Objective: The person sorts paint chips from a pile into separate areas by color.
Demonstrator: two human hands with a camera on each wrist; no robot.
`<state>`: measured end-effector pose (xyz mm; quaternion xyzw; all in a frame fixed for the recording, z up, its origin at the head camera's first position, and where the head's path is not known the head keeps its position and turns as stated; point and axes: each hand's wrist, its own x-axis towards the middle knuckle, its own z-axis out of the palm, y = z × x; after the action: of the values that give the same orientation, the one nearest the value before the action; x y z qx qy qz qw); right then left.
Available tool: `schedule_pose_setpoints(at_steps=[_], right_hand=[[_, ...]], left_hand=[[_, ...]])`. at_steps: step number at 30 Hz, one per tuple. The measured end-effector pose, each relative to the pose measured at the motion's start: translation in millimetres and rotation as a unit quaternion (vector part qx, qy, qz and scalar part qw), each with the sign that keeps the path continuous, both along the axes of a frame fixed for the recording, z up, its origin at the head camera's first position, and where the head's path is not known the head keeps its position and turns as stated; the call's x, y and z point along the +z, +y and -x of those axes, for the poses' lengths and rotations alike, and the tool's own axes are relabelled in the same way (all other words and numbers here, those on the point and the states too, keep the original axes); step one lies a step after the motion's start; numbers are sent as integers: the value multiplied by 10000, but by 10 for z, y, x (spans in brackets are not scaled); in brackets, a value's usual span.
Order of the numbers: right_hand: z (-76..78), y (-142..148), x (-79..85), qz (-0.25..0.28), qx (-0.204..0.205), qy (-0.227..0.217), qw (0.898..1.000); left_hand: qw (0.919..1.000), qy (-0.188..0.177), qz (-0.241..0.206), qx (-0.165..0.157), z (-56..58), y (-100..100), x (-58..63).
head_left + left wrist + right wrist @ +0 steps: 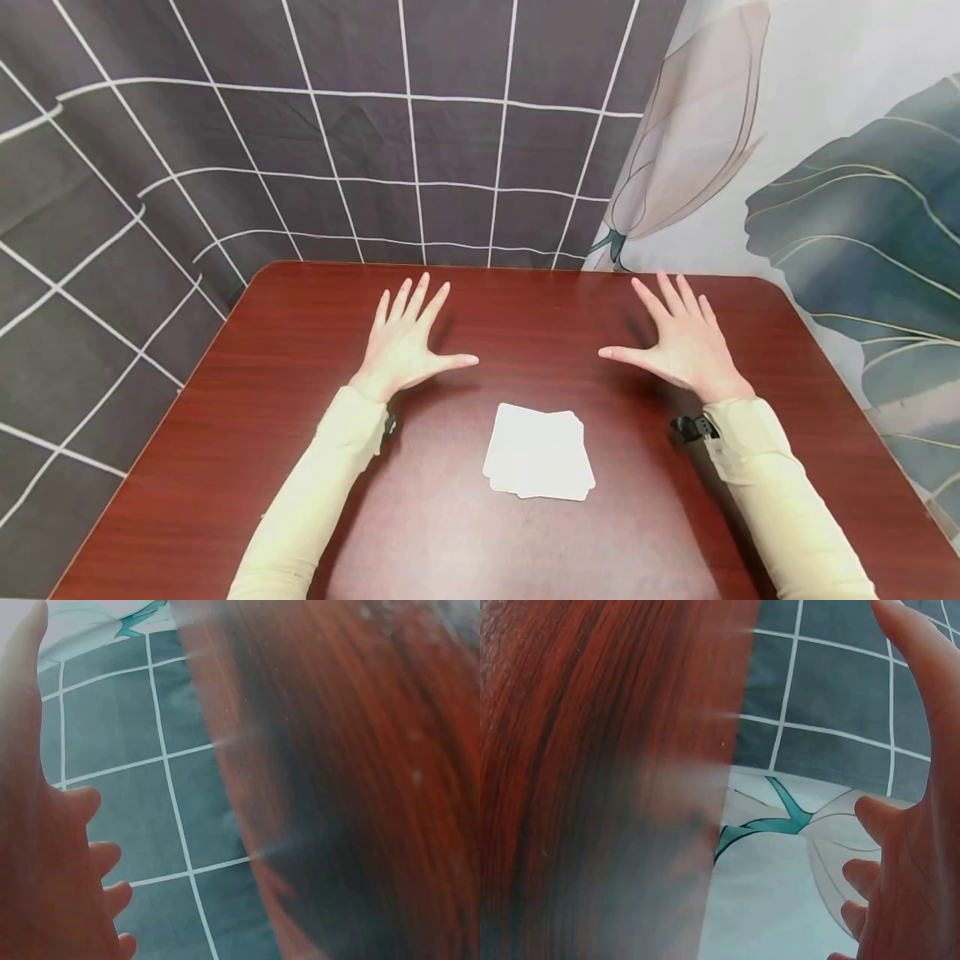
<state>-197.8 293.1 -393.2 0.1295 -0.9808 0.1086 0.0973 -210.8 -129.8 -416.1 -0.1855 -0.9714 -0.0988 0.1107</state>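
Observation:
My left hand (402, 348) is held over the left half of the table, fingers spread and thumb pointing inward, holding nothing. Mirroring it on the right, my right hand (681, 346) has its fingers spread and its thumb toward the middle. Between and nearer than both hands lies a loose stack of white cards (538, 452), their edges fanned slightly out of line. Neither hand touches the cards. In the left wrist view the left hand (56, 855) shows its thumb and fingertips beside the table edge; the right wrist view shows the right hand (907, 847) likewise.
The reddish-brown wooden table (555, 333) has rounded far corners. Behind it and on the left hangs a dark grey cloth (360, 133) with a white grid. At the right is a white cloth (810, 50) with large flower and leaf prints. Dark bands sit at both wrists.

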Motion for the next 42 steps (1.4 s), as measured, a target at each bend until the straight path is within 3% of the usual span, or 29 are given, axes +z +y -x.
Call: schedule_pose_setpoints(at_steps=[7, 15, 21, 33, 42], right_hand=[[-62, -39, 67, 72, 133, -20, 9999], [-152, -158, 144, 476, 621, 198, 9967], [-276, -275, 203, 684, 839, -10, 9941], [-514, -485, 204, 693, 1542, -93, 9856], [-675, -630, 125, 519, 1764, -722, 9803]], left_hand=[[9998, -124, -103, -140, -70, 46, 50], [9990, 0, -170, -403, -195, 139, 67], [9968, -106, -343, -720, -322, 256, 86], [9845, -401, -913, -1442, -585, 480, 73], [9746, -758, -865, -1921, -782, 630, 48]])
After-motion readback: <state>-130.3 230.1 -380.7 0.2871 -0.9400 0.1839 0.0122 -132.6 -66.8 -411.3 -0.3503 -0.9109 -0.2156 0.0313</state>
